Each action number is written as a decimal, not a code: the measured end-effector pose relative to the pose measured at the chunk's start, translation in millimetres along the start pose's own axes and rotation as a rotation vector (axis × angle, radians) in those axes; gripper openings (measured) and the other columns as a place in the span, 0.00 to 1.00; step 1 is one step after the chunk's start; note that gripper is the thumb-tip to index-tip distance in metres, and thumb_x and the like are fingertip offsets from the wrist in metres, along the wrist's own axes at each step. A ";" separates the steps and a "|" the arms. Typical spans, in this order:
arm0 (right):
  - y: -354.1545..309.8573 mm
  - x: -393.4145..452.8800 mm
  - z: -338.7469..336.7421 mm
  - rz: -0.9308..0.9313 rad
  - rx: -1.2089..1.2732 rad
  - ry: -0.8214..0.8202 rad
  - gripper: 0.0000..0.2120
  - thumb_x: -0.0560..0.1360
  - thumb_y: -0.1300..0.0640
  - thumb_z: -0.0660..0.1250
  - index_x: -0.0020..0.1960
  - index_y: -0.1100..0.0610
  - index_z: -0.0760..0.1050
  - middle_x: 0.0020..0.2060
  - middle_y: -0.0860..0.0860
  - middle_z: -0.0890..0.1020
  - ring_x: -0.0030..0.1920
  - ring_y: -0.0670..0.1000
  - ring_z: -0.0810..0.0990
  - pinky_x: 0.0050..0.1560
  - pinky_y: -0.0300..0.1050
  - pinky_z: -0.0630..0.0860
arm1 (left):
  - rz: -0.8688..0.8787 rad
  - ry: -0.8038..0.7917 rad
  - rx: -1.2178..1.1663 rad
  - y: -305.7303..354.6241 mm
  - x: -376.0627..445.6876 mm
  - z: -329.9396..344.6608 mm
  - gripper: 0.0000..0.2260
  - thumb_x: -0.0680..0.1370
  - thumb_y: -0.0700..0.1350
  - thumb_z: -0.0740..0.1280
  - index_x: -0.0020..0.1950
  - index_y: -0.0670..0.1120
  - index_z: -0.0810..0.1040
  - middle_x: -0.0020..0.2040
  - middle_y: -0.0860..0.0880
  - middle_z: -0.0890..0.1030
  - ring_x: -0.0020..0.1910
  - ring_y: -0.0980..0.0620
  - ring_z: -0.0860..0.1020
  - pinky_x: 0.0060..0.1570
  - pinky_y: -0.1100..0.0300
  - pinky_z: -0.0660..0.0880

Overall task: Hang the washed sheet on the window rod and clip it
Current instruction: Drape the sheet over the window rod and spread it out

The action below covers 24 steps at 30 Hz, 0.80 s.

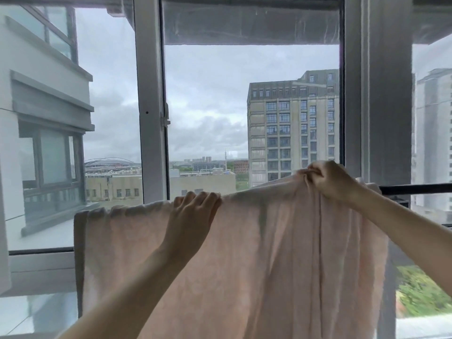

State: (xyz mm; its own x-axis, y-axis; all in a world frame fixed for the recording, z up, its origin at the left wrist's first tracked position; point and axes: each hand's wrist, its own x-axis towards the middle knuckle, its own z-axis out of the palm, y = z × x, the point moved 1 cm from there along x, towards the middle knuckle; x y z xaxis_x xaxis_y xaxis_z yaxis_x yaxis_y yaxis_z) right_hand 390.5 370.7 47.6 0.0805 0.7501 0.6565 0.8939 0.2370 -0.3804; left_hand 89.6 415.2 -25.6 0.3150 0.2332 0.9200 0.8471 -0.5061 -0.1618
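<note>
A pale pink sheet hangs draped over the window rod, a dark bar whose bare end shows at the right. The sheet covers the rest of the rod. My left hand lies over the sheet's top fold, fingers curled over the edge onto the far side. My right hand pinches a bunched part of the sheet's top edge and lifts it slightly above the rod line. Folds run down from that pinch. No clip is in view.
An open window frame stands just behind the rod, with a thick grey post at the right. A neighbouring building's wall is close on the left. Far below are rooftops and greenery.
</note>
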 end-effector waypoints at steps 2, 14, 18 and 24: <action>22.3 1.7 -4.8 0.106 -0.044 -0.020 0.11 0.78 0.44 0.62 0.42 0.48 0.76 0.45 0.44 0.83 0.43 0.49 0.81 0.52 0.51 0.76 | -0.004 -0.012 0.017 2.6 -0.2 1.1 0.13 0.81 0.51 0.56 0.52 0.48 0.78 0.46 0.51 0.83 0.42 0.46 0.79 0.43 0.52 0.74; 5.9 -12.6 14.4 0.008 -0.229 0.032 0.15 0.82 0.47 0.52 0.54 0.48 0.76 0.50 0.48 0.83 0.53 0.54 0.79 0.48 0.46 0.65 | 0.152 -0.028 -0.087 69.0 37.5 12.2 0.16 0.78 0.49 0.55 0.59 0.47 0.78 0.54 0.49 0.82 0.52 0.48 0.80 0.52 0.52 0.78; 12.1 -15.8 11.7 0.010 -0.212 0.043 0.14 0.82 0.46 0.52 0.49 0.47 0.75 0.43 0.45 0.83 0.47 0.51 0.79 0.46 0.47 0.65 | 0.125 -0.013 -0.044 77.4 43.6 38.3 0.12 0.80 0.51 0.59 0.54 0.49 0.80 0.46 0.52 0.83 0.45 0.48 0.80 0.45 0.52 0.75; 17.9 -21.3 2.8 0.035 -0.223 0.038 0.11 0.80 0.47 0.54 0.48 0.47 0.75 0.39 0.44 0.82 0.43 0.48 0.78 0.45 0.46 0.63 | 0.096 0.160 -0.024 89.0 39.6 52.3 0.10 0.80 0.52 0.63 0.49 0.51 0.82 0.42 0.55 0.82 0.42 0.50 0.78 0.43 0.53 0.68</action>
State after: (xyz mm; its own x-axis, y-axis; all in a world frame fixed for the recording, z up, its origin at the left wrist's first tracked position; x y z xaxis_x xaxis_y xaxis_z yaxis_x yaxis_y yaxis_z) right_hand 403.6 360.7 25.0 0.1258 0.7304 0.6713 0.9653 0.0658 -0.2525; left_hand 199.9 422.8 -22.2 0.3200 0.0484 0.9462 0.8054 -0.5398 -0.2448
